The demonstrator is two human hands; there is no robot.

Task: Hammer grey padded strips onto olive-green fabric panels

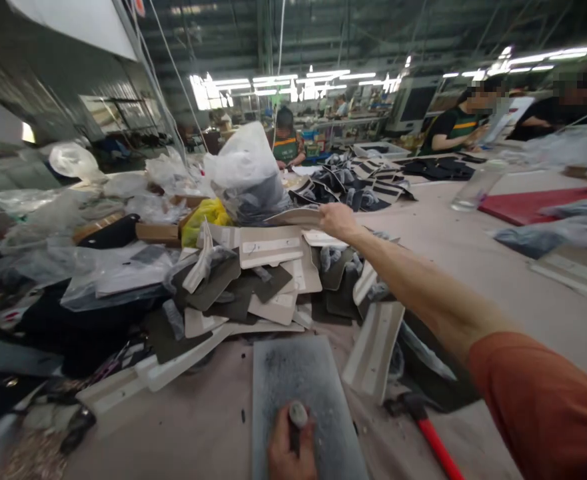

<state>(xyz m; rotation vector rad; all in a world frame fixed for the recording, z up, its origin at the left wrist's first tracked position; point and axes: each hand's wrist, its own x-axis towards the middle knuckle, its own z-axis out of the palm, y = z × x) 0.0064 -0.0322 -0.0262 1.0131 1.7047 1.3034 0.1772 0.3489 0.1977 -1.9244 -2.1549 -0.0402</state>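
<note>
My right hand (337, 220) reaches far over the table, arm stretched out in an orange sleeve, its fingers closed on a flat beige cut piece (296, 216) at the top of a heap of beige and dark cut pieces (253, 280). My left hand (290, 450) sits low at the near edge, wrapped round a small upright tool with a pale rounded top (298, 415). That tool rests on a grey scuffed slab (306, 400) lying flat in front of me.
A red-handled hammer (426, 427) lies right of the slab. Plastic bags (246, 170), a yellow bag (206, 217) and cardboard crowd the left and back. A red mat (533, 203) and a clear bottle (473, 190) sit far right. Other people work at distant tables.
</note>
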